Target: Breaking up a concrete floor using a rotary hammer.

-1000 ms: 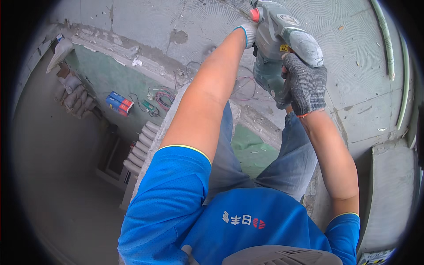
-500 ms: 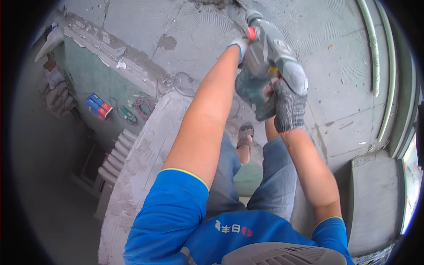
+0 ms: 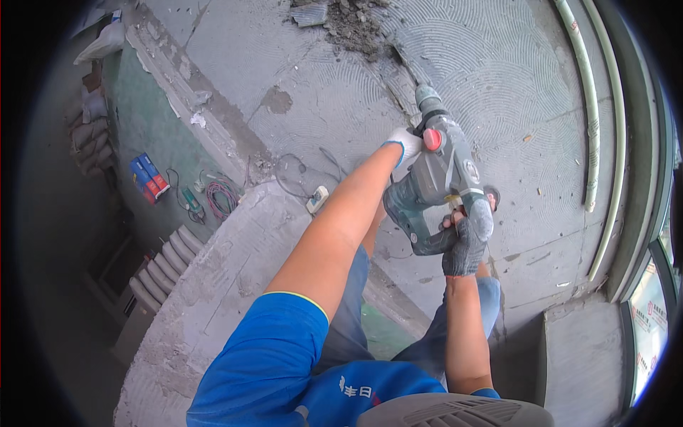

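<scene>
My left hand (image 3: 404, 144), in a white glove with blue trim, is closed on the front of a grey-green rotary hammer (image 3: 434, 181) beside its red knob. My right hand (image 3: 462, 242), in a dark grey knit glove, grips the rear handle, fingertips showing. The tool's chisel bit (image 3: 405, 65) points away from me along a groove in the grey surface with combed adhesive (image 3: 498, 85), reaching broken rubble (image 3: 348, 28). A sandaled foot (image 3: 491, 199) shows just beyond the handle.
Two pale pipes (image 3: 590, 149) run along the right, beside a window (image 3: 647, 320). A rough concrete ledge (image 3: 199, 299) is at lower left, near a white radiator (image 3: 163, 270). Blue-red boxes (image 3: 147, 176), coiled cables (image 3: 222, 198), a white socket strip (image 3: 317, 199) and stacked sacks (image 3: 92, 142) lie beyond.
The hammer and both hands have moved lower in the picture, bringing the chisel bit and rubble into view. The surroundings have shifted, and more of the window now shows at right.
</scene>
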A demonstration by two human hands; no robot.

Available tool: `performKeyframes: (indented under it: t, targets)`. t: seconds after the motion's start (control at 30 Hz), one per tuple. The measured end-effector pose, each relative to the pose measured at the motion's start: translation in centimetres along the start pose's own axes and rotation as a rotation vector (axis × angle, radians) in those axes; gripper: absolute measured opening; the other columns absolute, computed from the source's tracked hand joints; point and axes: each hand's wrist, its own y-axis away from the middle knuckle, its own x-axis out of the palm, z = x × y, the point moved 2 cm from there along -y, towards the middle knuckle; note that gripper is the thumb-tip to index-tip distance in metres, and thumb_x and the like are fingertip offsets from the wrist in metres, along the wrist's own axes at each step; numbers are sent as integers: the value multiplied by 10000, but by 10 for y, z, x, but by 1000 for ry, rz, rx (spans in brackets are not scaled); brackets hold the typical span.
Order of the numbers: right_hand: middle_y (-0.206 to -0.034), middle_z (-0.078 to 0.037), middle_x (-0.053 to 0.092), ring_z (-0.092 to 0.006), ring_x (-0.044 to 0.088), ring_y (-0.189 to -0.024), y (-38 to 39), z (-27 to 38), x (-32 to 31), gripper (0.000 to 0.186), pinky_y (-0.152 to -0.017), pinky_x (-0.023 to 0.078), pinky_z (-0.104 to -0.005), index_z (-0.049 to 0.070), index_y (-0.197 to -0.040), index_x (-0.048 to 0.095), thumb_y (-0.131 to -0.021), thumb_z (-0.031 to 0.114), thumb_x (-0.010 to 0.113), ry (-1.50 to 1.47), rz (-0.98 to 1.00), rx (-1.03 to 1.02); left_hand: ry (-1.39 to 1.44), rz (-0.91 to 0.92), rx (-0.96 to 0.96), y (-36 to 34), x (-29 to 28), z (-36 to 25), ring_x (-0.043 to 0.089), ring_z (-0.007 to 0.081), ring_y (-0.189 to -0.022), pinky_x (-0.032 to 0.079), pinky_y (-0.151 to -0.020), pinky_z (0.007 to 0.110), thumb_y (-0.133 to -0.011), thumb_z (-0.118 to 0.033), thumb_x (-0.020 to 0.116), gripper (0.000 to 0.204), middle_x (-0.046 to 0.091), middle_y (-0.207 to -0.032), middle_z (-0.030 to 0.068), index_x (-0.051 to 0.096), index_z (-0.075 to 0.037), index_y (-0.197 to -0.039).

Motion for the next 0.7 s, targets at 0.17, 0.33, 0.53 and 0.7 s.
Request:
performKeyframes:
  t: [0.17, 0.33, 0.53, 0.7]
  targets:
    - [-817, -36, 530, -153, 551, -660, -12, -33, -45, 134, -597, 459, -273, 30, -950, 530, -830, -13, 574, 139, 93, 35, 232, 13, -23, -31, 27, 24, 665, 317, -886, 507, -762, 394, -756, -458, 613, 492, 687, -948, 189, 673, -76, -1061]
    - [-805, -27, 536, -146, 547, -656, -36, -38, -80, 159, -585, 440, -270, 33, -966, 534, -827, 28, 612, 94, 140, -3, 171, 151, -34, -9, 35, -12, 638, 239, -686, 487, -579, 380, -771, -426, 627, 470, 669, -785, 154, 661, -53, -1055]
    - [-830, -68, 533, -168, 532, -605, -63, -54, -79, 324, -538, 473, -293, 69, -1018, 480, -742, -34, 613, -18, 176, -166, 275, 133, 37, -31, 36, 6, 595, 186, -777, 472, -650, 353, -716, -429, 717, 548, 663, -927, 115, 654, -66, -1123]
    - [-811, -77, 563, -175, 551, -613, -62, -61, -80, 254, -530, 476, -296, -1, -996, 580, -745, 1, 617, -126, 128, -190, 259, 10, -26, -30, 36, 8, 498, 182, -523, 397, -479, 368, -756, -438, 662, 427, 562, -653, 90, 619, -30, -870]
